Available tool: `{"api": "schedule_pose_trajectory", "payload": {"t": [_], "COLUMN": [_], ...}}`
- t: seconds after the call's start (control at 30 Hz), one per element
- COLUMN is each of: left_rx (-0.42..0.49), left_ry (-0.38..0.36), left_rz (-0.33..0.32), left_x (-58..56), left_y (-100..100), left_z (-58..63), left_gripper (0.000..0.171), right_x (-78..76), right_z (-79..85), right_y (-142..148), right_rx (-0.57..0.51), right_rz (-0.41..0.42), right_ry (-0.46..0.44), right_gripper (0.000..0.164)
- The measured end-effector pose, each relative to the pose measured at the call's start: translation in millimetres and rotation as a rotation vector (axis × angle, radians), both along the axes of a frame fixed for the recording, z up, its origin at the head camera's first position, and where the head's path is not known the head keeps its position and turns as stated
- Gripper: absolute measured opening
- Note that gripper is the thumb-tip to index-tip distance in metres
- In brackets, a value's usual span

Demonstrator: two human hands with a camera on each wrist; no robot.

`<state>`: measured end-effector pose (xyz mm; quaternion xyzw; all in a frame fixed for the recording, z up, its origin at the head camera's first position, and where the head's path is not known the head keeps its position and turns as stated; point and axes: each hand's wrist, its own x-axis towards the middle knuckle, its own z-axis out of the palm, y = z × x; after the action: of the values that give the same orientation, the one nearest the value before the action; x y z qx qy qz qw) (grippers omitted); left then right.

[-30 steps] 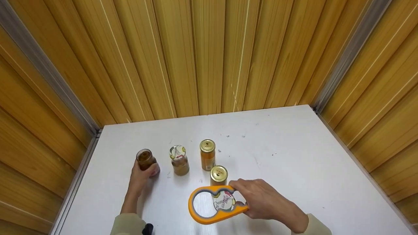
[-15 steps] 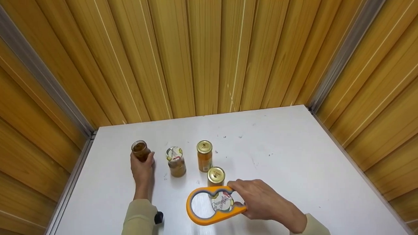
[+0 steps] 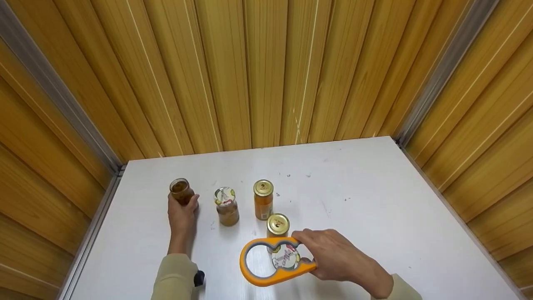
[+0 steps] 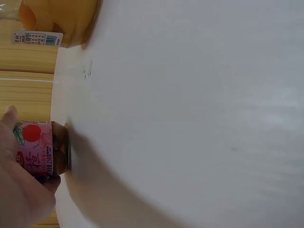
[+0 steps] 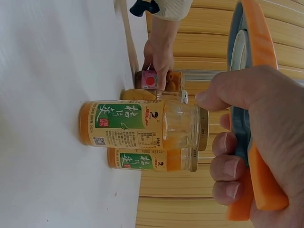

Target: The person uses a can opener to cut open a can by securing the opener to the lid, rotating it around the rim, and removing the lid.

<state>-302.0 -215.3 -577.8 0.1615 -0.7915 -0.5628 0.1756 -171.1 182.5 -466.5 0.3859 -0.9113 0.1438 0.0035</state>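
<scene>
At the left of the white table, my left hand (image 3: 181,216) grips a lidless glass jar (image 3: 182,189) with dark brown contents. In the left wrist view its pink label (image 4: 35,147) carries a red fruit, and its base is at the tabletop. My right hand (image 3: 338,254) holds an orange and grey jar opener (image 3: 262,281) by its handle end, above the front of the table. A white patterned lid (image 3: 285,256) shows within the opener's smaller opening. Just behind the opener stands a gold-lidded jar (image 3: 278,225), its lower part hidden.
A closed jar with a patterned lid (image 3: 227,213) stands right of the left hand. Beside it is another gold-lidded jar (image 3: 263,202) of orange contents. Corrugated wood-look walls (image 3: 266,75) enclose the white table (image 3: 354,187) at back and sides.
My left hand has moved the lidless jar slightly away, toward the back of the table, and the jar then stayed there. My right hand with the opener has hardly moved.
</scene>
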Motion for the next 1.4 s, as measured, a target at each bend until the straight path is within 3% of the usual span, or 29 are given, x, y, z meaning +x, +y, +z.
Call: {"api": "schedule_pose_trajectory", "payload": {"t": [0.3,0.53,0.67,0.9,1.13,1.23,1.4], "left_rx": [0.007,-0.009,-0.041,-0.005,0.161,0.199,0.221], "left_ry": [-0.05,-0.248,-0.303,-0.277,-0.099,-0.078,-0.117], "left_rz": [0.004,-0.086,-0.124,-0.085,-0.037,-0.083,-0.215], "left_x": [2.8,12.1,22.7,49.5,78.5,91.3,112.2], "left_y": [-8,-21,-22,-11,15,34,69], "left_z": [-1.6,2.2,5.7,24.6,45.2,56.2,74.2], "left_gripper": [0.084,0.107,0.11,0.083,0.049,0.04,0.041], "right_x": [-0.9,-3.1,-3.2,-4.6,-4.1,-3.4,-2.5], "right_z": [2.2,4.8,5.4,9.4,15.8,17.7,18.1], "right_y": [-2,-2,-1,0,-3,-5,-9], "right_rx": [0.012,0.005,-0.016,0.0,0.0,-0.006,-0.01], "right_rz": [0.011,0.012,0.023,0.025,0.031,0.031,0.032], "right_ry": [-0.012,0.0,0.02,0.044,0.05,0.047,0.048], "right_gripper": [0.058,0.056,0.055,0.058,0.062,0.066,0.068]}}
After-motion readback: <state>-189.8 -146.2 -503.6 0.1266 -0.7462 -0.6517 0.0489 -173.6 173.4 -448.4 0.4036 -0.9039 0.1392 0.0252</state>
